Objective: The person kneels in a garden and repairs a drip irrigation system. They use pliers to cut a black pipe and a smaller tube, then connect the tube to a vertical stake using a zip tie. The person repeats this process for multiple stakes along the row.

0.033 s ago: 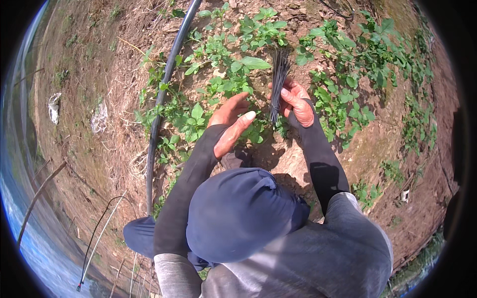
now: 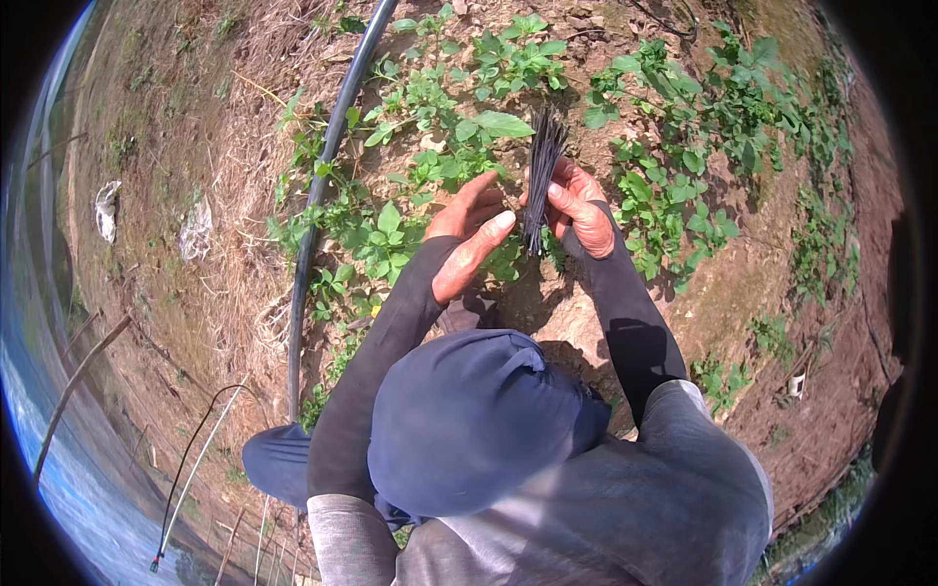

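My right hand [image 2: 583, 208] grips a bundle of thin black cable ties [image 2: 540, 181] between thumb and fingers. The bundle stands nearly upright in the picture, its strands fanning out a little at the far end. To its left is my left hand [image 2: 473, 234], thumb and fingers apart, holding nothing and close to the bundle without touching it. Both hands are above leafy green plants [image 2: 388, 239] growing in brown soil. Dark sleeves cover both forearms.
A black hose [image 2: 311, 215] curves along the left side of the plants. More leafy plants [image 2: 674, 190] grow on the right. Dry straw and pale plastic scraps [image 2: 196, 231] lie on the ground at left. Thin stakes [image 2: 80, 379] and blue-white sheeting [image 2: 73, 508] are at the far left.
My left hand has moved right, closer to the bundle. My right hand has shifted slightly left with the cable ties, whose strands now look more spread.
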### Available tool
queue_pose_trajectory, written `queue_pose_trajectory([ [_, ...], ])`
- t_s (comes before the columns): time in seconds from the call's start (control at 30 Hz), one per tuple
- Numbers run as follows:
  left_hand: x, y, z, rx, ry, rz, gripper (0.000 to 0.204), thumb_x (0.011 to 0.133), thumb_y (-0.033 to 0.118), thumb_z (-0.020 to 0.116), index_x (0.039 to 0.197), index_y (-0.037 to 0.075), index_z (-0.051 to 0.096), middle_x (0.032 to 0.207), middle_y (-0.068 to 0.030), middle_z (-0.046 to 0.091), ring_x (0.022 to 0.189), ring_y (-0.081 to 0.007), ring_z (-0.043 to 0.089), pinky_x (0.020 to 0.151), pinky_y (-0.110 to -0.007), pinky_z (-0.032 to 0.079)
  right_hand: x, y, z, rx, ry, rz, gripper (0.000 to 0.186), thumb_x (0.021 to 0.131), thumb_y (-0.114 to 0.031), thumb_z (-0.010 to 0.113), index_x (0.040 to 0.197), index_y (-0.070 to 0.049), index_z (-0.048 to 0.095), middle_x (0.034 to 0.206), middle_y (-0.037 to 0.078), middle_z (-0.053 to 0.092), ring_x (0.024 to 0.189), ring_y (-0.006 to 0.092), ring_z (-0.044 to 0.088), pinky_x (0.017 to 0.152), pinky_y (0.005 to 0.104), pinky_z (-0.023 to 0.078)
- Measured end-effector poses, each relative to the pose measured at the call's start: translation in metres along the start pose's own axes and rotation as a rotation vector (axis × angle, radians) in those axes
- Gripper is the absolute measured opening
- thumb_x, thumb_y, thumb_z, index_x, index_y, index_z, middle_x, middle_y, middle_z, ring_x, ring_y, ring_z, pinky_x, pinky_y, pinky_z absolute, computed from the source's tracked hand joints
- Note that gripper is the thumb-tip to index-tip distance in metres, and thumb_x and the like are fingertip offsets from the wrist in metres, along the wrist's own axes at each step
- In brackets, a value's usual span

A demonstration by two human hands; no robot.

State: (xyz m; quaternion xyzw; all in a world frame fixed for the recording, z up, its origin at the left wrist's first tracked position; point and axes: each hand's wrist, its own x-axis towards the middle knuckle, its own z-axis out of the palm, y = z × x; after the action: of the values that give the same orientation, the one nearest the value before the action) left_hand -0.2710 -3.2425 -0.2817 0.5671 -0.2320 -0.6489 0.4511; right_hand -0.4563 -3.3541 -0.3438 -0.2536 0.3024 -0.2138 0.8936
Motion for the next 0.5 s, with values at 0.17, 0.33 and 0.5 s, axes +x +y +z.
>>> queue_pose_trajectory([
  [0.17, 0.017, -0.019, 0.014, -0.397, -0.075, 0.041, 0.045, 0.099, 0.029, 0.050, 0.133, 0.001, 0.042, 0.121, -0.0106, 0.057, 0.110, -0.0200, 0.056, 0.094, -0.034, 0.045, -0.008, 0.021, 0.038, -0.361, 0.074, -0.128, 0.036, 0.083, -0.006, 0.068, 0.117, -0.002, 0.056, 0.102, 0.004, 0.061, 0.091, 0.0129, 0.058, 0.081, 0.0261, 0.048],
  [0.33, 0.009, -0.029, 0.010, -0.715, -0.029, -0.051, 0.039, 0.099, 0.023, 0.049, 0.130, -0.001, 0.043, 0.120, -0.0163, 0.059, 0.105, -0.0253, 0.062, 0.087, -0.035, 0.050, -0.012, 0.013, 0.067, -0.696, 0.335, -0.211, 0.043, 0.084, -0.008, 0.069, 0.122, -0.002, 0.051, 0.103, 0.008, 0.057, 0.087, 0.0117, 0.059, 0.064, 0.0269, 0.057],
  [0.5, 0.009, -0.040, 0.004, -0.667, -0.114, -0.022, 0.032, 0.098, 0.019, 0.050, 0.124, 0.000, 0.047, 0.106, -0.0131, 0.064, 0.089, -0.0203, 0.064, 0.075, -0.031, 0.052, -0.009, 0.004, 0.076, -0.716, 0.396, -0.232, 0.027, 0.086, -0.011, 0.071, 0.107, 0.000, 0.058, 0.092, 0.007, 0.058, 0.068, 0.0084, 0.058, 0.055, 0.0228, 0.053],
])
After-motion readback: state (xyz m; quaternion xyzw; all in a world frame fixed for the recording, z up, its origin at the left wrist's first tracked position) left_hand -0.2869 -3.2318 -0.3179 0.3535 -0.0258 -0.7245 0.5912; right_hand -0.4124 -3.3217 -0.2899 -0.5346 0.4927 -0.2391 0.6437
